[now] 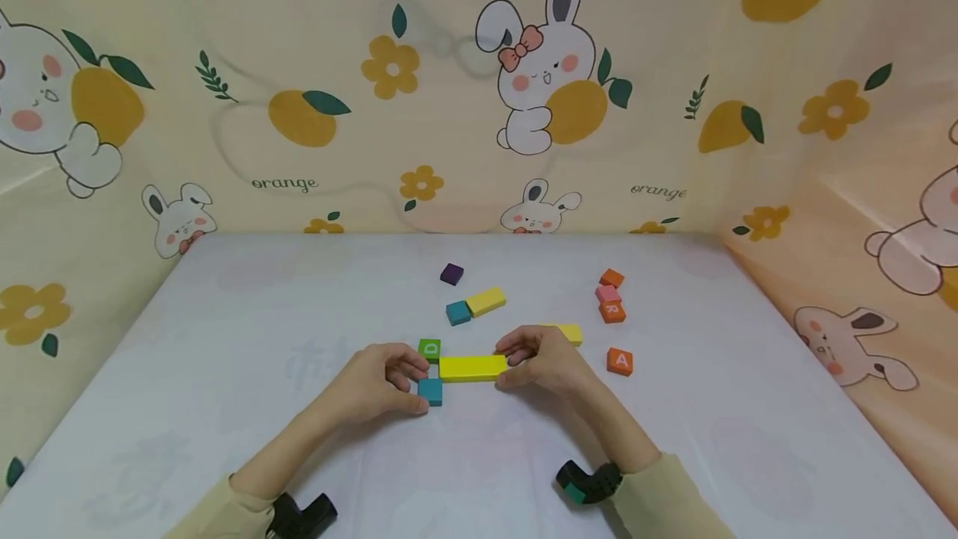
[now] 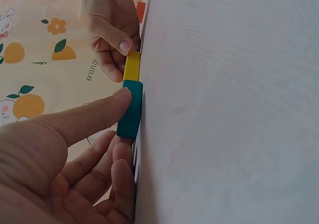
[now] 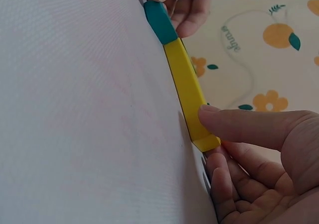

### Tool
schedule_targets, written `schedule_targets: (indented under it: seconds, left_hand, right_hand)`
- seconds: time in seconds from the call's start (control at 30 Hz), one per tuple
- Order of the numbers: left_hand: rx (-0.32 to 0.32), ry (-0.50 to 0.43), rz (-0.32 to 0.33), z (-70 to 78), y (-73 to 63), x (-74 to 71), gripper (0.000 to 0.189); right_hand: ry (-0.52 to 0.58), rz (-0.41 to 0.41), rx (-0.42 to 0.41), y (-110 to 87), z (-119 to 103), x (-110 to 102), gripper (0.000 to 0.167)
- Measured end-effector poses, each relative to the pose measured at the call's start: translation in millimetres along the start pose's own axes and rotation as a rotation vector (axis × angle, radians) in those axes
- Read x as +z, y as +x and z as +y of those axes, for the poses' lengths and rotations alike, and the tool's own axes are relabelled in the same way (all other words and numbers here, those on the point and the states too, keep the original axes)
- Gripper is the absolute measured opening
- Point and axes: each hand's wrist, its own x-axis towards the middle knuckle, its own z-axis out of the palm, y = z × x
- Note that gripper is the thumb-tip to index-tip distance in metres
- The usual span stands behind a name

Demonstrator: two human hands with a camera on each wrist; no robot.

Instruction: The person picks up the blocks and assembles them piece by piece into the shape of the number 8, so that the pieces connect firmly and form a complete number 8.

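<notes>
Head view: see long yellow block (image 1: 473, 368) flat on counter (image 1: 224, 339), L end just beside teal block (image 1: 430, 392) and green block (image 1: 429, 349) marked D. Note small gap betw. green and teal; can't tell from here if corners touch. See L hand (image 1: 374, 381) w/ thumb at teal's near edge, fingers curled round its L side. See R hand (image 1: 546, 363) pinching yellow's R end, thumb on near corner. To line up well (prob. the step in hand), steer yellow from that end, sliding rather than lifting. Mind second yellow block (image 1: 567, 334), partly hidden behind R hand; avoid clipping w/ knuckles.

L wrist view: see thumb pressed vs. teal, fingers curled at its other end, i.e. a pinch. Use light, low pressure so as not to tip or twist it. Hold as a stop while nudging yellow.

R wrist view: see thumb on yellow's long side near its end, fingers curled behind. Check join w/ teal at far end; can't tell if fully flush. Push straight along its length, approx. level w/ counter, then release both sides gently, w/o dragging.
</notes>
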Motion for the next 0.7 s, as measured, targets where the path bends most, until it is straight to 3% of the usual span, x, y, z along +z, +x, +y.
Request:
schedule_targets:
  seconds: [0.4,0.57,0.7]
  left_hand:
    - [-0.016,0.004,0.007,-3.5,-3.0,-1.3,0.044]
    - [-0.005,0.001,0.005,-3.1,-0.9,-2.3,0.043]
    - [0.013,-0.001,-0.007,-4.3,0.4,-2.0,0.044]
  right_hand:
    - [-0.024,-0.024,-0.016,-3.1,-5.8,1.6,0.036]
    - [-0.090,-0.045,-0.081,-15.5,-21.5,-14.9,0.032]
    - [-0.081,0.040,-0.145,-29.0,-19.0,-39.5,0.032]
